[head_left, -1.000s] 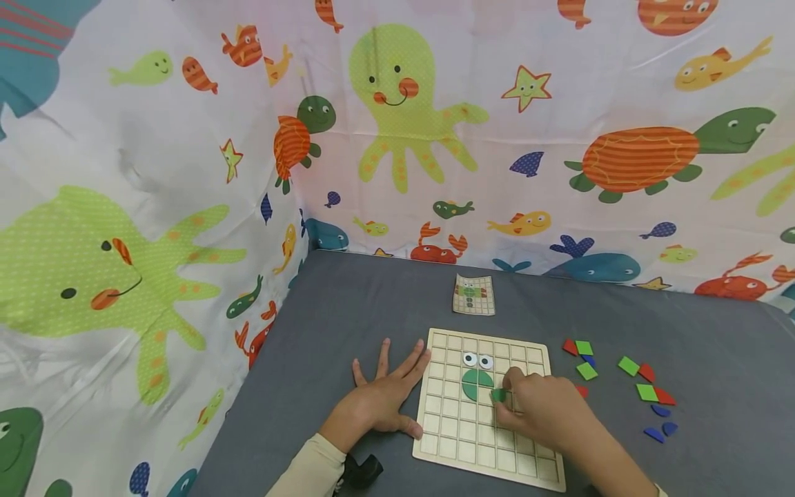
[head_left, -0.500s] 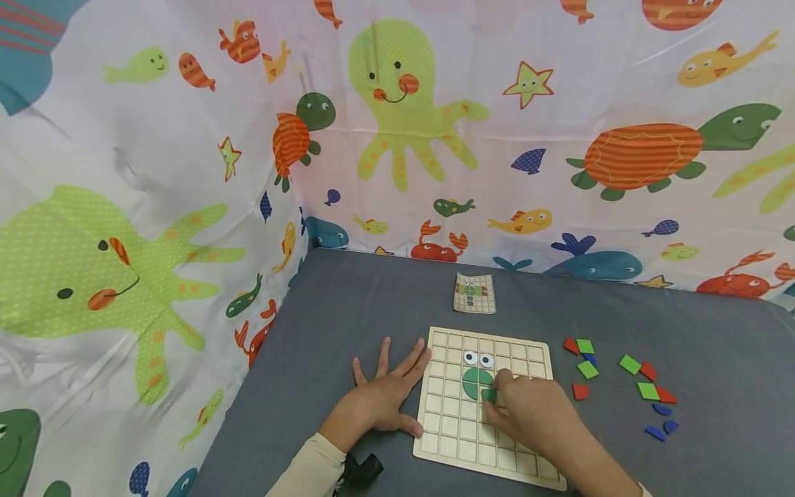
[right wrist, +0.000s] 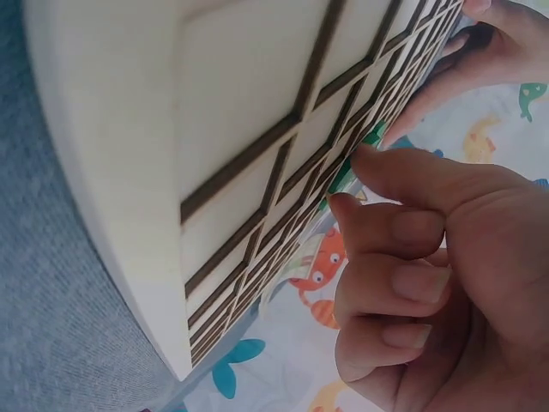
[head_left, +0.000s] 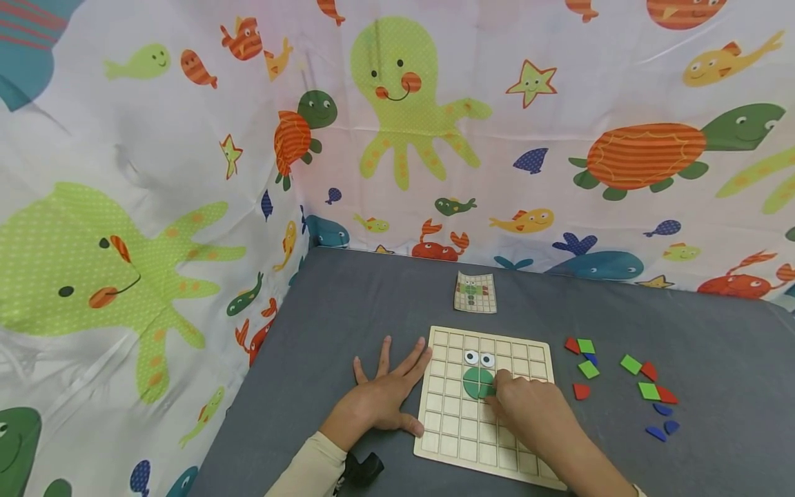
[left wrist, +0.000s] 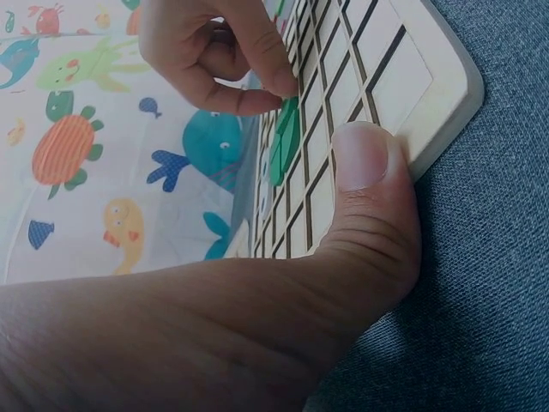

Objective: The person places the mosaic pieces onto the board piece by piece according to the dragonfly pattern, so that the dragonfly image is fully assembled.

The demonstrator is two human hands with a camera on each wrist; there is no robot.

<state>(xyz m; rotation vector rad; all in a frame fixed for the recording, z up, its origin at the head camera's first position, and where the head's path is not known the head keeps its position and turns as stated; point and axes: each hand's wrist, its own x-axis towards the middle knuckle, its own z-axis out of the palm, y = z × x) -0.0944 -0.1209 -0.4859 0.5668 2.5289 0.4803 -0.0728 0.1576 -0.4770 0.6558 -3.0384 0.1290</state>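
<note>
A wooden grid board (head_left: 448, 421) lies on the grey cloth. Two eye discs (head_left: 479, 359) sit in its upper cells, above green quarter-circle tiles (head_left: 473, 382) that form a round shape. My right hand (head_left: 540, 411) pinches the lower-right green quarter-circle tile (right wrist: 341, 178) with thumb and forefinger, down at the board's surface. That tile is partly hidden by the fingertips. With fingers spread, my left hand (head_left: 377, 402) rests on the cloth, its fingertips and thumb against the board's left edge. In the left wrist view the thumb (left wrist: 364, 163) touches the board's rim.
A small pattern card (head_left: 475, 293) lies beyond the board. To the right are scattered red tiles (head_left: 581, 392), lime-green tiles (head_left: 649, 391) and blue tiles (head_left: 655, 434). A black object (head_left: 363, 471) is by the left wrist. Sea-animal curtains (head_left: 422, 138) stand behind and left.
My right hand has moved left with the green quarter-circle tile and brought it against the other green tiles, where the circle's lower-right gap was. The left hand has stayed put.
</note>
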